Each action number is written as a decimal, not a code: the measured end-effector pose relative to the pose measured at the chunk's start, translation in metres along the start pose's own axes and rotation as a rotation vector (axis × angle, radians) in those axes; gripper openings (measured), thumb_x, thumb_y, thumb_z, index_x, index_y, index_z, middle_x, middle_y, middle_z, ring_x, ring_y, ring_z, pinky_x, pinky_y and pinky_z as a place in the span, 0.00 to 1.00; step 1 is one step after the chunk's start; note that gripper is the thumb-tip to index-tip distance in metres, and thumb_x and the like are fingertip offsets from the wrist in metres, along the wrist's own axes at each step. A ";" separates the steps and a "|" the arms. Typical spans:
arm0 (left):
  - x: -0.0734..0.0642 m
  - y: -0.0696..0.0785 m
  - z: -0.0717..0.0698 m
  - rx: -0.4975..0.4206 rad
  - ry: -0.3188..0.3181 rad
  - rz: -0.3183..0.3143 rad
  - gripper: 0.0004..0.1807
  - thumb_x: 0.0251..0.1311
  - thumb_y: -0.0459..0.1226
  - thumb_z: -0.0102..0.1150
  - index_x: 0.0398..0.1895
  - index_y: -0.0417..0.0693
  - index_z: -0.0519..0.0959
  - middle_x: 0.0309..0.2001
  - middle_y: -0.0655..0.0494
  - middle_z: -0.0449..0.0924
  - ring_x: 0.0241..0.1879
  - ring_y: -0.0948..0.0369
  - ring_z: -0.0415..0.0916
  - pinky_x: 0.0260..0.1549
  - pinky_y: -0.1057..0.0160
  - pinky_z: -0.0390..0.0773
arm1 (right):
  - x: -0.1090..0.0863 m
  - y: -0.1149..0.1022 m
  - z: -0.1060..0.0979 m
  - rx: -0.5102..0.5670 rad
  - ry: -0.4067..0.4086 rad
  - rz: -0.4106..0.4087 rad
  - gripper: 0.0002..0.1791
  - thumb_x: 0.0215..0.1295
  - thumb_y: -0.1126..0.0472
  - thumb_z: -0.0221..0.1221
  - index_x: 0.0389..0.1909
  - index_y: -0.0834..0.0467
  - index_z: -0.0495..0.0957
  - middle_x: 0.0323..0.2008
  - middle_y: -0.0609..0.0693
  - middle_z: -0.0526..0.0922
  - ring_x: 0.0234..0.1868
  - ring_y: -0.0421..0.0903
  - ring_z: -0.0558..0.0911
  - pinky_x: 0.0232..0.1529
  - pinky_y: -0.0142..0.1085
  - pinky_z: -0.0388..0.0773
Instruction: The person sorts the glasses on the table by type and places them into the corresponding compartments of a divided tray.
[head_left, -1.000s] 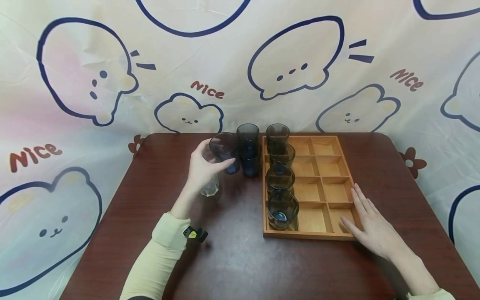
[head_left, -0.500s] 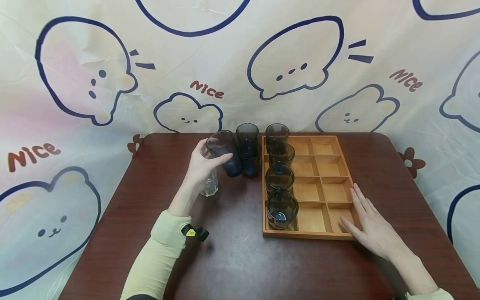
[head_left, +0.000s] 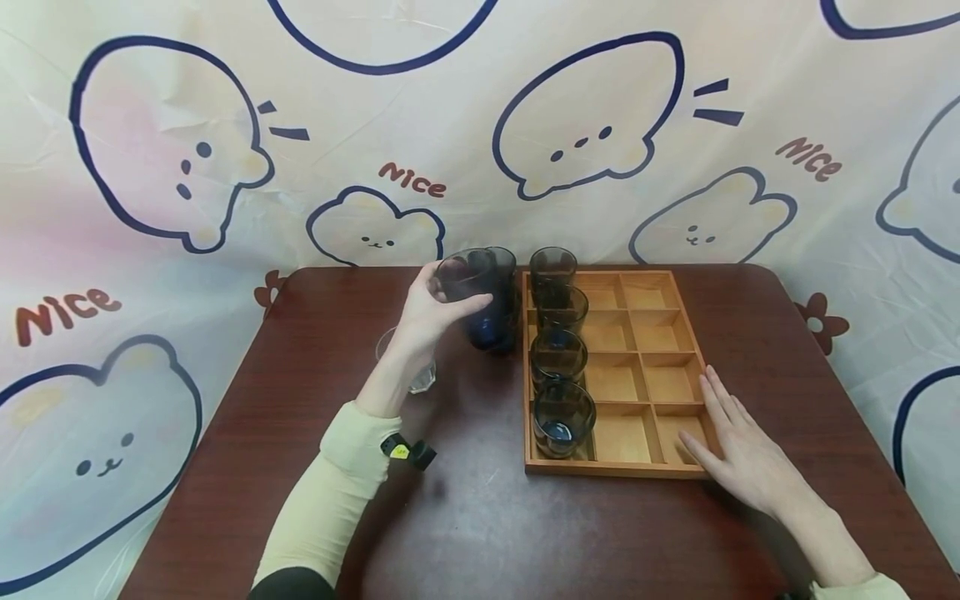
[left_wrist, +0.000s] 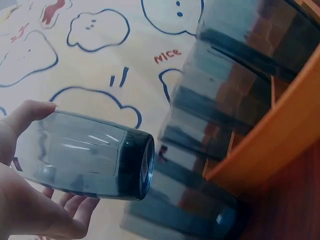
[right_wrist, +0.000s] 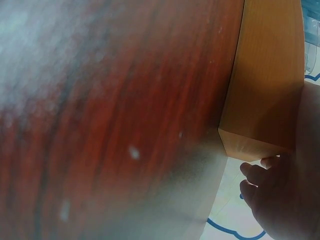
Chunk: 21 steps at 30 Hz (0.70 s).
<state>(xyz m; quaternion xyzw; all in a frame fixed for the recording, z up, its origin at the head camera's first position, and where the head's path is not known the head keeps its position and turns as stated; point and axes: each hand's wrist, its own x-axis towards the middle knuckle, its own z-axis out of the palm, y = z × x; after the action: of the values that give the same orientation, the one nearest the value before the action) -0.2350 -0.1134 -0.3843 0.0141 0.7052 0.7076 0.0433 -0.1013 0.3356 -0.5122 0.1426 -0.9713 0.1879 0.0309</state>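
Note:
My left hand (head_left: 429,310) grips a smoky-blue glass tumbler (left_wrist: 82,155) near its rim, thumb on one side and fingers on the other. In the head view this tumbler overlaps more dark glass (head_left: 510,279) at the back, left of the tray; whether they touch I cannot tell. A wooden divided tray (head_left: 615,471) has a column of dark glasses in its left compartments, the nearest glass (head_left: 564,421) at the front. My right hand (head_left: 750,457) rests at the tray's front right edge, fingers straight and thumb over the corner compartment.
A clear glass (head_left: 423,379) stands behind my left forearm, partly hidden. The dark red-brown table (head_left: 480,533) ends against a cartoon-printed cloth (head_left: 465,125). The tray's middle and right columns show bare wooden bottoms.
My left hand has carried the tumbler to the right, up against the view of the dark glass behind. The tumbler leaned half a second ago and is more upright now. My right hand stays put.

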 end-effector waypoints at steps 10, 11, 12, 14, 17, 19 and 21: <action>0.016 0.033 0.044 -0.009 -0.104 0.023 0.41 0.62 0.34 0.78 0.77 0.51 0.69 0.67 0.48 0.77 0.60 0.55 0.80 0.69 0.50 0.80 | 0.000 0.000 -0.001 0.004 0.004 0.002 0.54 0.81 0.44 0.61 0.90 0.62 0.40 0.92 0.60 0.39 0.90 0.63 0.51 0.85 0.24 0.25; 0.018 0.035 0.049 -0.003 -0.111 0.020 0.42 0.62 0.34 0.79 0.77 0.52 0.69 0.68 0.48 0.77 0.61 0.55 0.79 0.70 0.49 0.80 | 0.000 0.000 -0.001 0.003 0.003 0.002 0.54 0.81 0.44 0.61 0.90 0.62 0.40 0.92 0.60 0.39 0.91 0.63 0.50 0.85 0.24 0.24; 0.020 0.037 0.055 0.003 -0.119 0.015 0.42 0.62 0.35 0.79 0.78 0.52 0.69 0.69 0.47 0.76 0.63 0.53 0.78 0.71 0.47 0.79 | 0.000 0.000 -0.001 0.001 0.001 0.001 0.54 0.81 0.44 0.61 0.90 0.62 0.40 0.92 0.60 0.39 0.91 0.63 0.50 0.84 0.23 0.24; 0.025 0.039 0.064 0.039 -0.125 0.000 0.43 0.62 0.38 0.80 0.78 0.55 0.70 0.74 0.47 0.71 0.68 0.51 0.73 0.75 0.44 0.75 | 0.000 0.000 0.000 0.000 -0.001 0.002 0.54 0.81 0.43 0.61 0.90 0.62 0.40 0.92 0.59 0.39 0.91 0.63 0.50 0.84 0.23 0.24; 0.032 0.040 0.079 0.076 -0.131 -0.023 0.44 0.61 0.42 0.81 0.80 0.58 0.69 0.83 0.46 0.61 0.77 0.48 0.64 0.80 0.39 0.69 | 0.000 0.000 -0.001 0.000 -0.005 0.003 0.54 0.81 0.43 0.61 0.90 0.62 0.39 0.92 0.59 0.37 0.91 0.63 0.49 0.83 0.22 0.23; 0.037 0.040 0.087 0.097 -0.134 -0.024 0.46 0.61 0.44 0.81 0.80 0.59 0.68 0.87 0.47 0.54 0.82 0.47 0.59 0.82 0.38 0.66 | 0.000 0.000 -0.001 0.005 -0.005 0.003 0.54 0.81 0.43 0.61 0.90 0.62 0.39 0.92 0.58 0.37 0.91 0.63 0.49 0.83 0.22 0.23; 0.041 0.039 0.094 0.109 -0.134 -0.020 0.47 0.61 0.45 0.81 0.81 0.60 0.66 0.88 0.48 0.53 0.84 0.47 0.58 0.82 0.38 0.66 | 0.000 0.000 -0.001 0.011 -0.005 0.003 0.54 0.81 0.43 0.61 0.90 0.62 0.39 0.92 0.58 0.37 0.91 0.63 0.49 0.83 0.22 0.23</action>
<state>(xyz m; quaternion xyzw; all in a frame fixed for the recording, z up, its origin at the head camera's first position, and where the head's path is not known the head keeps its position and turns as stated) -0.2702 -0.0166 -0.3468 0.0566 0.7384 0.6650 0.0964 -0.1012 0.3360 -0.5117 0.1415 -0.9706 0.1929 0.0274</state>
